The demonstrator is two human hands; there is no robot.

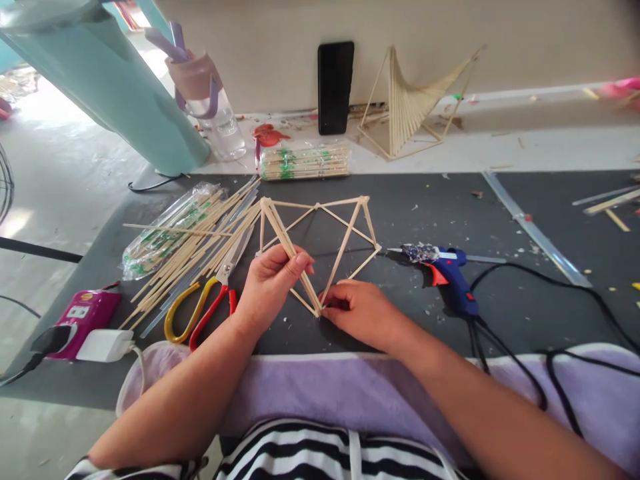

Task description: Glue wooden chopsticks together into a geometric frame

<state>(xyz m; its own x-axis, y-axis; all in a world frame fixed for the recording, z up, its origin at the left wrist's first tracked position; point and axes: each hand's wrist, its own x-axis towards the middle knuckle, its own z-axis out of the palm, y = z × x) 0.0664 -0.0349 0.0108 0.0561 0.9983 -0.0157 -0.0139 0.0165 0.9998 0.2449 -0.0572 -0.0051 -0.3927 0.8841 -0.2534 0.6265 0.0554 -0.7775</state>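
A frame of thin wooden sticks (342, 248), joined at its corners, stands on the dark table mat. My left hand (274, 279) pinches the slanting sticks on the frame's left side between thumb and fingers. Low at the front corner, my right hand (361, 308) has its fingers closed at the joint where the sticks meet; its fingertips are partly hidden. Just left of my left hand lie scissors (226, 270) with one yellow and one red handle, beside a heap of loose sticks (193, 250). A blue glue gun (454, 267) rests to the right of the frame.
Behind the mat stand a black phone (335, 88), a finished-looking stick model (407, 110), a bagged stick bundle (306, 162) and a water bottle (213, 110). A magenta power adapter (90, 319) sits at left. Black cable (545, 270) loops at right, near a clear glue stick (540, 233).
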